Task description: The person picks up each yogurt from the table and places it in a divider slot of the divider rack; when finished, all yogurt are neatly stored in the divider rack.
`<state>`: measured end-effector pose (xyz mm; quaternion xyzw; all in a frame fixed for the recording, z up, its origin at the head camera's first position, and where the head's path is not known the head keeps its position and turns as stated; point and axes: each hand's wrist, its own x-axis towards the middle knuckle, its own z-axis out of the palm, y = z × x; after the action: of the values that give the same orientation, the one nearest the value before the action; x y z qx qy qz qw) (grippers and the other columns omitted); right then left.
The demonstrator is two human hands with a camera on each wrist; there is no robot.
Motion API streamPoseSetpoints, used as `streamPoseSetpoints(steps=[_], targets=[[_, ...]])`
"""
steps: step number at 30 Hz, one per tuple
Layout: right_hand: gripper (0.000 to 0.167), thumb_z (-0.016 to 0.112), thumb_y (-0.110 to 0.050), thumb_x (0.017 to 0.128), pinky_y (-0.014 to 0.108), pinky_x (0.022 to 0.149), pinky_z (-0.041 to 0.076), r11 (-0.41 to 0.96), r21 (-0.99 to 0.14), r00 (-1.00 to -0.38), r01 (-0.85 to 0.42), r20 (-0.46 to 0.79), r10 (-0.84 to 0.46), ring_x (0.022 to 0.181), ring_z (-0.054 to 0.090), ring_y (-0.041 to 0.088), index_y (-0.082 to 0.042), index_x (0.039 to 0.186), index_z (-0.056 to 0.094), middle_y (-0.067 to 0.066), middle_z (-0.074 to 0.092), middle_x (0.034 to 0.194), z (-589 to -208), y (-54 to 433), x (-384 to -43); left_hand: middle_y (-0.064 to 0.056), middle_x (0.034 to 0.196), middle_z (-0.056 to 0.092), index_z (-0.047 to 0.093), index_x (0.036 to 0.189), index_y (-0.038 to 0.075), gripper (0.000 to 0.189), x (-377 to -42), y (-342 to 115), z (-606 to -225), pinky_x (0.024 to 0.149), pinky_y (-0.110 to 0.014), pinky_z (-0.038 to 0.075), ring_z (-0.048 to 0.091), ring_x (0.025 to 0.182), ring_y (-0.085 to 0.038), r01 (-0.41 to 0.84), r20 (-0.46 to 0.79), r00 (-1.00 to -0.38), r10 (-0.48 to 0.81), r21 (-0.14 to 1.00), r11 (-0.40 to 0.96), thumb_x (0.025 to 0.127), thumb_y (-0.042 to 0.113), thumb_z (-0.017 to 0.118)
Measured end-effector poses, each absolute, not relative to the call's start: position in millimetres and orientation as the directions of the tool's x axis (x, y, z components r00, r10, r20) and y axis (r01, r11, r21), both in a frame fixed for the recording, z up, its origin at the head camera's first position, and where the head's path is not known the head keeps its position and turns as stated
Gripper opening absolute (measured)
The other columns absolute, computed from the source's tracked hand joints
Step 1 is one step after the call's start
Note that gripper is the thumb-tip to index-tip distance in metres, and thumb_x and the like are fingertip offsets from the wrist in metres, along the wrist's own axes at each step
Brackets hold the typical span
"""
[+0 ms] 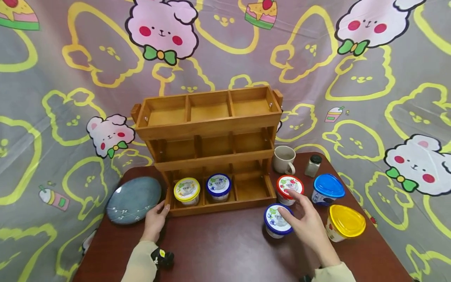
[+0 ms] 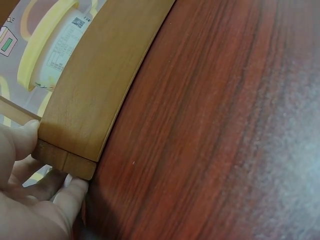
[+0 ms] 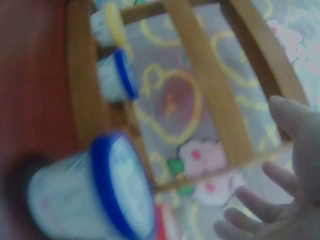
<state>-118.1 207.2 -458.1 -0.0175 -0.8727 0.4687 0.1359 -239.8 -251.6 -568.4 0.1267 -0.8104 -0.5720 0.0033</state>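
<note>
A three-tier wooden shelf (image 1: 208, 128) stands at the back of the table. My left hand (image 1: 155, 222) holds its lower left front corner, thumb and fingers on either side of the wood (image 2: 82, 115). In the bottom tier, a yellow-lidded yogurt cup (image 1: 186, 189) sits in the left compartment and a blue-lidded one (image 1: 218, 185) in the middle; the right compartment is bare. My right hand (image 1: 307, 221), fingers spread, hovers beside another blue-lidded yogurt cup (image 1: 276, 219) on the table. That cup (image 3: 75, 195) stands apart from the fingers in the right wrist view. Behind it is a red-lidded cup (image 1: 289, 183).
A grey-blue plate (image 1: 134, 199) lies left of the shelf. To the right stand a beige mug (image 1: 283, 158), a small jar with a black lid (image 1: 313, 166), a blue-lidded tub (image 1: 327, 188) and a yellow-lidded tub (image 1: 346, 222). A patterned curtain (image 1: 225, 58) hangs behind the table.
</note>
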Motion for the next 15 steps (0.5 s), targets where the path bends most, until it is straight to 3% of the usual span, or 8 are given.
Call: streamPoseSetpoints(steps=[7,15], targets=[[0.079,0.079,-0.036,0.086,0.059,0.105,0.038,0.555,-0.832,-0.97,-0.01,0.144,0.198,0.131,0.042,0.037,-0.007,0.147,0.039,0.018,0.046,0.143,-499.2,226.1,-101.9,-0.028,0.15,0.039,0.043,0.146,-0.006,0.051,-237.2,-255.1,-568.1,0.114,-0.054,0.026,0.028,0.142,-0.04,-0.195,-0.135,-0.969,-0.205,0.932,0.307,0.103,0.019,0.055],[0.102,0.086,-0.035,0.078,0.061,0.104,0.038,0.529,-0.848,-0.981,0.009,0.096,0.17,0.132,0.039,0.05,-0.003,0.152,0.024,0.028,0.035,0.148,-530.8,232.6,-101.5,-0.028,0.15,0.038,0.042,0.146,-0.006,0.052,-239.3,-250.5,-568.7,0.114,-0.055,0.025,0.026,0.143,-0.041,-0.205,-0.146,-0.968,-0.206,0.93,0.305,0.103,0.021,0.055]])
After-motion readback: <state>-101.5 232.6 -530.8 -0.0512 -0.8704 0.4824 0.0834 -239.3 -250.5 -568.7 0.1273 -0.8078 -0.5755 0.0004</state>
